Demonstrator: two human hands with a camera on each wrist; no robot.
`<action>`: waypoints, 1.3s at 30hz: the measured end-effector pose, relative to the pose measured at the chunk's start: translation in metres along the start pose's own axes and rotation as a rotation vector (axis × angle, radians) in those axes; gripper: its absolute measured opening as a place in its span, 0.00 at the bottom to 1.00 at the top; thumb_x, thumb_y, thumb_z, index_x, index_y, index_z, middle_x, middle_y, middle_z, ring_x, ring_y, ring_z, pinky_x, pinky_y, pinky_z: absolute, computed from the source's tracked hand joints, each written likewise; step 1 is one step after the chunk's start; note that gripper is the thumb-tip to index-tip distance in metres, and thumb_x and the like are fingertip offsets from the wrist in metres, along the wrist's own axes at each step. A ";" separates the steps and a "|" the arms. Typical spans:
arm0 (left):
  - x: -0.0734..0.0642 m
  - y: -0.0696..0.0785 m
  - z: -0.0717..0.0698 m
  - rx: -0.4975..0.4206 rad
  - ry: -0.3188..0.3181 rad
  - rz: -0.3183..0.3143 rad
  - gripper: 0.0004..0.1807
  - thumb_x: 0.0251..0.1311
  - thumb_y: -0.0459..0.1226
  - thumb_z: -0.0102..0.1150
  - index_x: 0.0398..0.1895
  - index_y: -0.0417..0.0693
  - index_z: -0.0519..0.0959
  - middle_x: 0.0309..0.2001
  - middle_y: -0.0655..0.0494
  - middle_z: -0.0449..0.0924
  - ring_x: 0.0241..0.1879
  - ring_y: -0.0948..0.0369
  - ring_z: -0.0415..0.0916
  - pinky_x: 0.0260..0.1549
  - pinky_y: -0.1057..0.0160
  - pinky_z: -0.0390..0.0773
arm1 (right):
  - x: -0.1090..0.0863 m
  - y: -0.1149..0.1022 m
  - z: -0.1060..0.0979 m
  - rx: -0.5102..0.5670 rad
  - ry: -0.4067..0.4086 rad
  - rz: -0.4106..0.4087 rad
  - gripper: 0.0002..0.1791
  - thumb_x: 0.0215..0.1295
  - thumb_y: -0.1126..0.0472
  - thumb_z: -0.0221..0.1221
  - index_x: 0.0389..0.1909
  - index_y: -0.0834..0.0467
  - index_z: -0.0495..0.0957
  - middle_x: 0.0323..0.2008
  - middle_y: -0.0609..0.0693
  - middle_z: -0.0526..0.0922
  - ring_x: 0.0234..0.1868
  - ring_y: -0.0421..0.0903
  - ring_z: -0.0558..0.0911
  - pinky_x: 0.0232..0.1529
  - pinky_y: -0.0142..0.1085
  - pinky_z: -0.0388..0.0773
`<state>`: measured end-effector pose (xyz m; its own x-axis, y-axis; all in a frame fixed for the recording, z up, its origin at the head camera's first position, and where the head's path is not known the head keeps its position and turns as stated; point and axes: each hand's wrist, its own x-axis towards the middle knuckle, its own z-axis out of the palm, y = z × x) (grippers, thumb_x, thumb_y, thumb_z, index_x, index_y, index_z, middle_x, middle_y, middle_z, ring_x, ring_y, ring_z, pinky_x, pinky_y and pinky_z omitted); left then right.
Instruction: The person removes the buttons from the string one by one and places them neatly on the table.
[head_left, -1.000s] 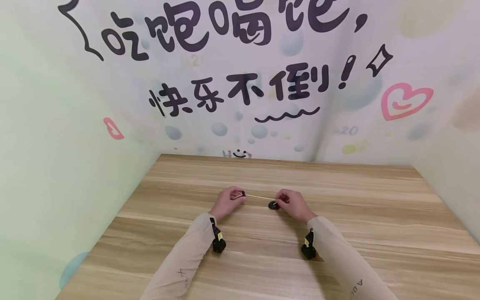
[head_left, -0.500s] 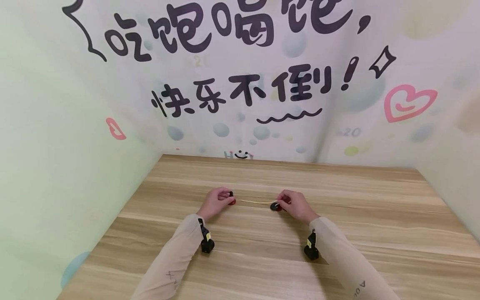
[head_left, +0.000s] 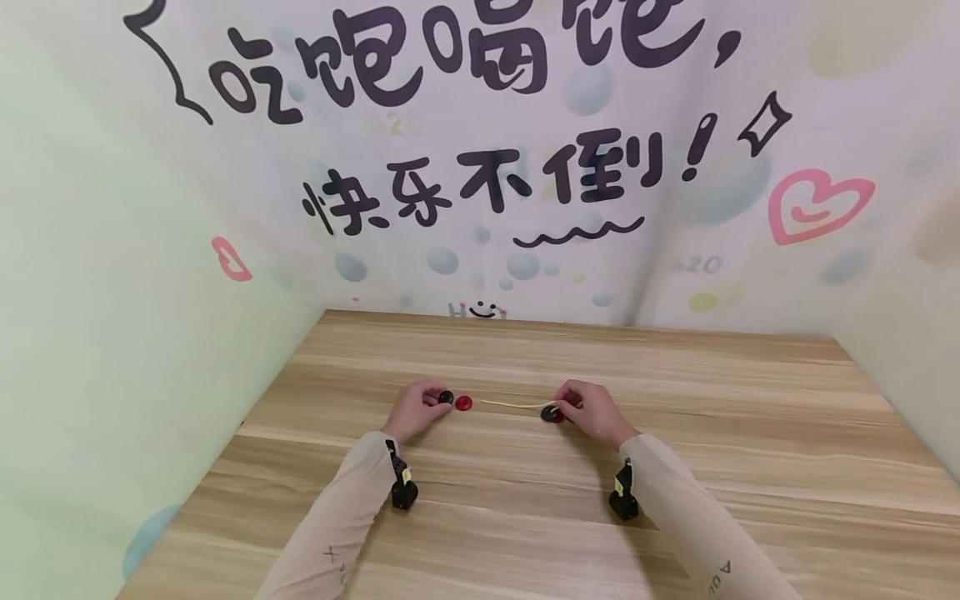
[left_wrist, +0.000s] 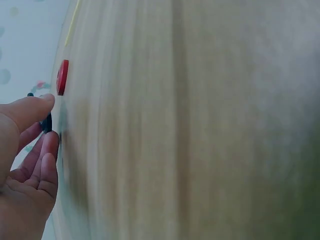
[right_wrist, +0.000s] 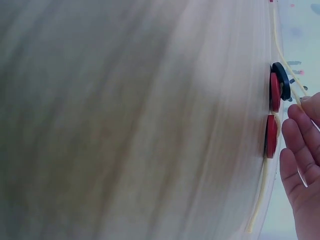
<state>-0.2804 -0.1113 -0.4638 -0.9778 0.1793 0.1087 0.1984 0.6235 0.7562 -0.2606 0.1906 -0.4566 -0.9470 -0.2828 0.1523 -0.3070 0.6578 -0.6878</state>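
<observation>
My left hand (head_left: 416, 410) pinches a black button-like disc (head_left: 446, 398) between thumb and fingers; in the left wrist view the disc (left_wrist: 47, 123) is edge-on, partly hidden by the thumb. Just right of it a red disc (head_left: 464, 403) lies on the table. My right hand (head_left: 591, 410) pinches a pale yellow cord (head_left: 513, 405) between thumb and index finger, the other fingers loosely bent. Below those fingertips sit a black disc (right_wrist: 282, 81) and red discs (right_wrist: 271, 136) along the cord. The cord's left end lies on the wood, short of the loose red disc.
The wood-grained table (head_left: 510, 500) runs back to a printed wall sheet (head_left: 480, 275), with more sheeting at both sides. A small black camera is strapped on each sleeved wrist.
My left hand has let go of the cord's end and moved left. The red disc, earlier at its fingertips, now lies apart; the black disc stays in it. My right hand has hardly moved.
</observation>
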 end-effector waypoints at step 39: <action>0.014 0.045 0.023 -0.145 -0.063 0.114 0.18 0.49 0.27 0.60 0.45 0.29 0.73 0.39 0.38 0.74 0.37 0.52 0.73 0.39 0.60 0.73 | 0.003 -0.007 0.004 -0.015 0.011 -0.039 0.04 0.57 0.65 0.58 0.31 0.61 0.75 0.27 0.48 0.78 0.28 0.40 0.76 0.29 0.31 0.74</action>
<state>-0.2836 -0.0636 -0.4433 -0.9424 0.2929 0.1619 0.2915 0.4808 0.8270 -0.2605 0.1820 -0.4542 -0.9351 -0.3009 0.1871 -0.3454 0.6568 -0.6703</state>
